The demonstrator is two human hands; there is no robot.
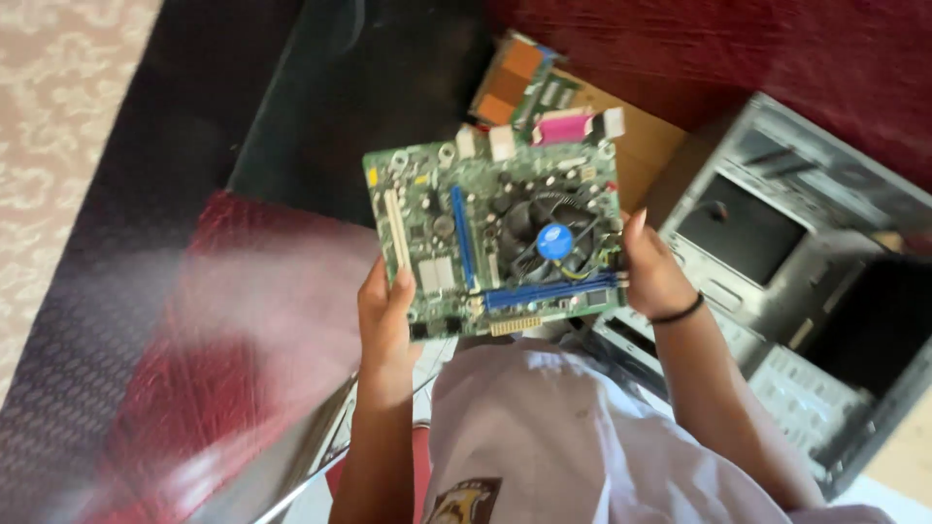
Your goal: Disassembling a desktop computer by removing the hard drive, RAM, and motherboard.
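A dark red patterned carpet meets a pale patterned floor in daylight.

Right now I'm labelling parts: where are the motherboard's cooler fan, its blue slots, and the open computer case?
cooler fan (pixel 553 241), head view, its blue hub.
blue slots (pixel 549 291), head view, mid-length.
computer case (pixel 738 233), head view, dark inner panel.

Open grey computer case at right, cardboard box upper centre, green circuit boards atop it, red patterned carpet lower left.
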